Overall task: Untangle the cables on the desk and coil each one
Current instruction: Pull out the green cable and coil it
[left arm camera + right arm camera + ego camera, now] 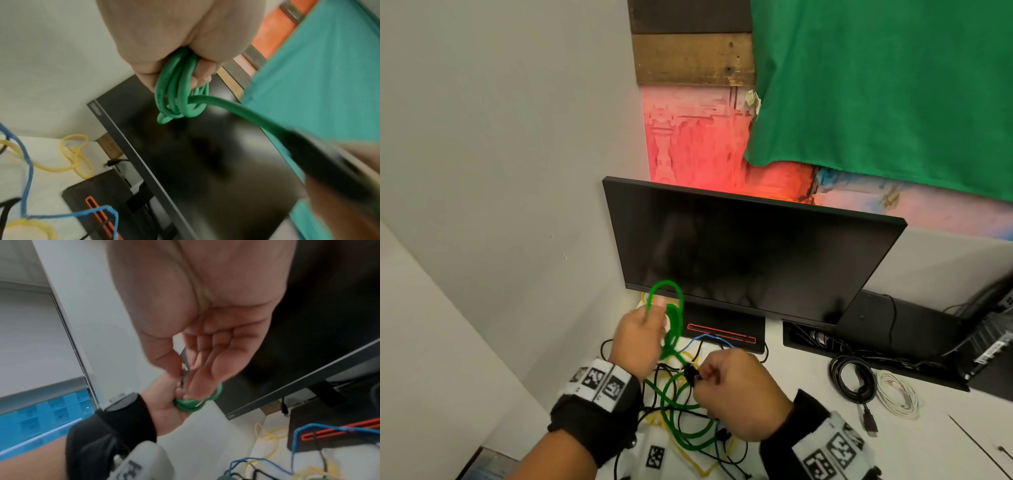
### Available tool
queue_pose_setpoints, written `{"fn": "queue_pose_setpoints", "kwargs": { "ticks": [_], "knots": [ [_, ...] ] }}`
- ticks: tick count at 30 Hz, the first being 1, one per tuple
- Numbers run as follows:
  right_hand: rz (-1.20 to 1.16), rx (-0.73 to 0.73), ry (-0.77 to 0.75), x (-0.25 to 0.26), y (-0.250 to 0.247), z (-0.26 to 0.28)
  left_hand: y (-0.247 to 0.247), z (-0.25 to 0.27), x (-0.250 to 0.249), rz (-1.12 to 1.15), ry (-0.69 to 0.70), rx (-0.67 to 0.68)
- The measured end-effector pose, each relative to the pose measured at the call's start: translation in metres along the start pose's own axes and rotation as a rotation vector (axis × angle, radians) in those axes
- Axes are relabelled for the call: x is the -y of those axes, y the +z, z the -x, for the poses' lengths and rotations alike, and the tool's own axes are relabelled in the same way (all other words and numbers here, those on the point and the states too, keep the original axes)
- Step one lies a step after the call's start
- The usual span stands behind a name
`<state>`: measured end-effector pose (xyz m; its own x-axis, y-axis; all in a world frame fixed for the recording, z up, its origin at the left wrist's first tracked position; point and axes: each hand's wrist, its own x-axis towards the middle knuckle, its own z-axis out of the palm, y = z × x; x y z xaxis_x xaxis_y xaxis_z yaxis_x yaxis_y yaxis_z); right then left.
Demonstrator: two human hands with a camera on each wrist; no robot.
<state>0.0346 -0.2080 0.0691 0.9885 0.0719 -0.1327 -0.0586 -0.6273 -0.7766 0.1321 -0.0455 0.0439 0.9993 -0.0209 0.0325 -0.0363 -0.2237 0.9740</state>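
The right hand (pixel 736 394) hides whatever it pinches; only a dark plug end (pixel 691 373) peeks out, too small to identify. From the left wrist, that end of the green cable (pixel 179 95) smears into blur at the lower right. The left hand (pixel 640 339) covers where the green loops bunch in its palm. The tangle on the bench (pixel 928 442) runs under both wrists and off the bottom edge. In the right wrist view the fingers (pixel 207 366) are motion-blurred, so their grip is unreadable there.

Green cable (pixel 671 318) partly coiled, lifted above tangled yellow, blue, black cables (pixel 698 442)
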Motion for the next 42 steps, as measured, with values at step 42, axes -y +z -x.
{"fn": "queue_pose_setpoints", "kwargs": {
  "ticks": [42],
  "knots": [
    [-0.488, -0.231, 0.296, -0.072, -0.013, -0.037, -0.013, 0.027, -0.047, 0.735, -0.303, 0.464]
  ]
}}
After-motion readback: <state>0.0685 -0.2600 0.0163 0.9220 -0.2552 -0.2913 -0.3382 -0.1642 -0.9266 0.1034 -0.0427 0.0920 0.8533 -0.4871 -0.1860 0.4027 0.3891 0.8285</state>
